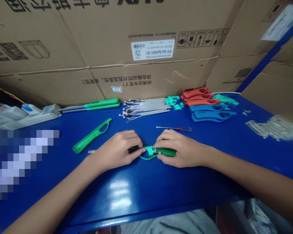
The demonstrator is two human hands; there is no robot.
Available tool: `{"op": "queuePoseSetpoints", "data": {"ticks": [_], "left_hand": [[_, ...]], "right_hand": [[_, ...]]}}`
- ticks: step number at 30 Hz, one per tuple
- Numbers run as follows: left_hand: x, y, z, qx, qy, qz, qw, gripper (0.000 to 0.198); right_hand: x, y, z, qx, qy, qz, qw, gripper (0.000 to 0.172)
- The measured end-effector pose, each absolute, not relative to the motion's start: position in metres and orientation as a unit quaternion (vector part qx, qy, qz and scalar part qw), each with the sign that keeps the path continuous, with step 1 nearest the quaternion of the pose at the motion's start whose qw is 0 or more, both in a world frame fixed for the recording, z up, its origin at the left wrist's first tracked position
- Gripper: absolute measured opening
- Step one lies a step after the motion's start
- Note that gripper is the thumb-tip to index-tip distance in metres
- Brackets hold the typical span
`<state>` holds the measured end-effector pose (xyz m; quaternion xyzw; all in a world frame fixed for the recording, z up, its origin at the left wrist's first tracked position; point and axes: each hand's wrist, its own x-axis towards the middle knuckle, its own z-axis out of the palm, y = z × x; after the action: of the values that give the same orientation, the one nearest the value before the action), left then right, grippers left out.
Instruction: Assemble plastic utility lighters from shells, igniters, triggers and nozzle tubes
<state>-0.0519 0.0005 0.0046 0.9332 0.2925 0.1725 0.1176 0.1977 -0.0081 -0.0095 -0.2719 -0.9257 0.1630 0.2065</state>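
Note:
Between my two hands lies a green lighter housing, one half shell with its inside facing up. A teal trigger and thin white wires show in its middle. My left hand pinches the left part of the housing, near a black piece; a metal tube end sticks out beyond this hand. With thumb and fingers, my right hand grips the right end, touching the wires by the trigger. Part of the housing is hidden under both hands. Left of them rests another green half shell. A screwdriver lies behind my right hand.
Along the back are green lighters, metal tubes with wires, teal triggers, red housings and blue housings. Clear plastic parts lie right; a power strip sits left. Cardboard walls the back.

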Motion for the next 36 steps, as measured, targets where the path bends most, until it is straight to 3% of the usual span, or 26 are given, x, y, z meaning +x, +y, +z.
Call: {"op": "queuePoseSetpoints", "data": {"ticks": [13, 25, 36], "left_hand": [[-0.037, -0.004, 0.002, 0.876, 0.392, 0.166, 0.227, 0.022], [-0.035, -0.008, 0.007, 0.879, 0.404, 0.095, 0.236, 0.02], [-0.035, -0.012, 0.009, 0.883, 0.378, 0.124, 0.248, 0.013]], "right_hand": [[0.197, -0.007, -0.012, -0.271, -0.923, 0.165, 0.216, 0.018], [0.198, -0.008, -0.014, -0.259, -0.922, 0.168, 0.232, 0.021], [0.197, -0.01, -0.016, -0.232, -0.918, 0.168, 0.273, 0.021]]}}
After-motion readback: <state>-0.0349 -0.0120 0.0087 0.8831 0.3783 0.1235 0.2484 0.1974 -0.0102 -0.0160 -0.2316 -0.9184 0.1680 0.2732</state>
